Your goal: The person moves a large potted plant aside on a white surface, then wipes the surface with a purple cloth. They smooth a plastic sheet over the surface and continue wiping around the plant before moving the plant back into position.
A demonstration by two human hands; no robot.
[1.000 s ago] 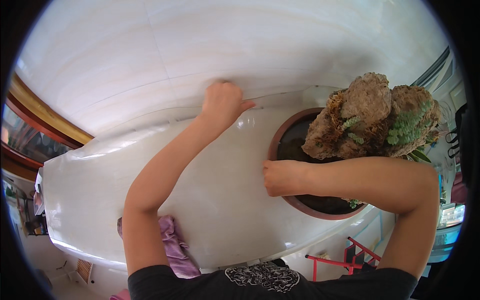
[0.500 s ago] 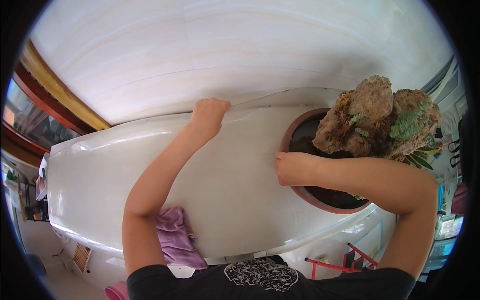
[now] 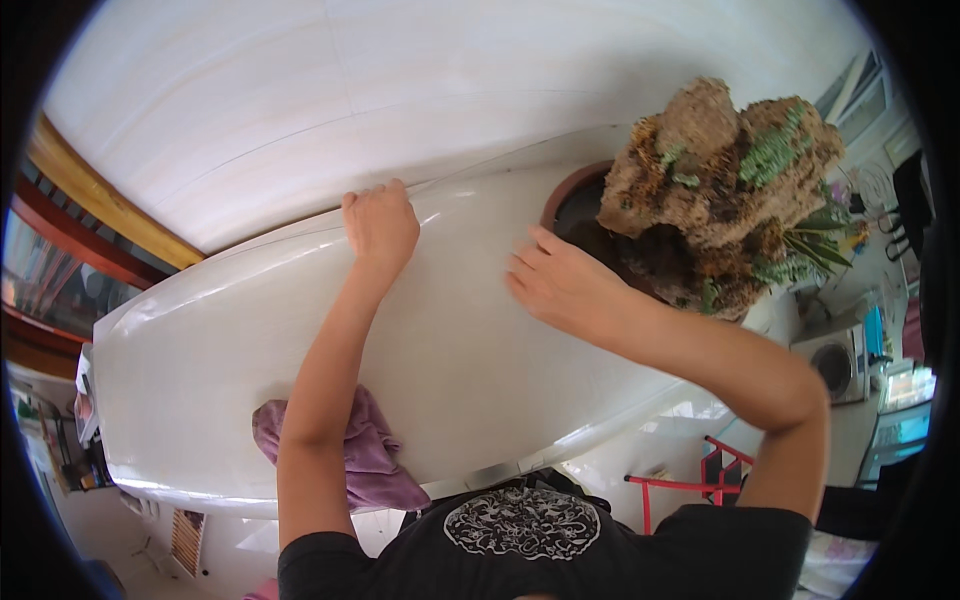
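The fingers (image 3: 372, 191) of the left hand (image 3: 381, 230) are seen bent, with the knuckles turned up and the tips directed toward the rear edge of the white table (image 3: 460, 350); whether anything is gripped by them cannot be told. The fingers of the right hand (image 3: 565, 285) are found loosely curled and slightly spread, somewhat blurred, with the thumb side turned toward the pot; nothing can be made out in them, and a hold cannot be confirmed or ruled out. The round brown pot (image 3: 563, 195) is placed on the table just beyond the right hand, its near side partly covered from view by the hand and forearm. A rough brown rock (image 3: 705, 205) is set in the pot, and small green plants (image 3: 775, 150) are borne on its face. A thin dark line (image 3: 520, 149) is noted between the left hand and the rock, along the pale wall (image 3: 300, 100). A purple cloth (image 3: 375, 445) is laid at the table's near edge, partly covered by the left forearm. Beyond the near edge, a red metal frame (image 3: 680, 487) is observed on the floor to the right.
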